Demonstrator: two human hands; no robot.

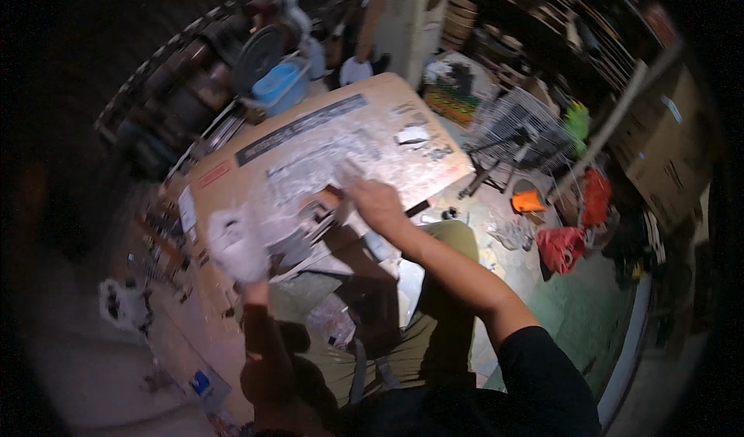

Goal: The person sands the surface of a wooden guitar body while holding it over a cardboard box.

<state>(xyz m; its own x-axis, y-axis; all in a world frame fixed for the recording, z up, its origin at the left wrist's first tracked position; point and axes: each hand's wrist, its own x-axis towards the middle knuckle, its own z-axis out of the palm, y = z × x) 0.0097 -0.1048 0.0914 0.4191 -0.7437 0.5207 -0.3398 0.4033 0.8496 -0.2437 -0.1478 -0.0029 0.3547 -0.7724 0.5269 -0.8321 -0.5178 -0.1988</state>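
Note:
A white glove or cloth covers my left hand (238,243) at the left front of a cardboard sheet (240,177), hiding its fingers. My bare right hand (370,202) is over the sheet's middle, its fingertips smeared by motion at a pale, blurred shape. Between my hands lies a curved piece (321,204) with brown and grey parts, beside a grey object (288,249) close to my left hand. Whether either hand grips any of these I cannot make out. A small white scrap (412,135) rests on the sheet's right half, which is dusted pale.
A blue tub (277,86) and stacked dark round items stand behind at left. A pillar (418,18) rises at the back. Rightward are a wire rack (519,127), red bags (559,249), an orange item (528,202) and large cardboard (655,158). Tools lie along the left edge.

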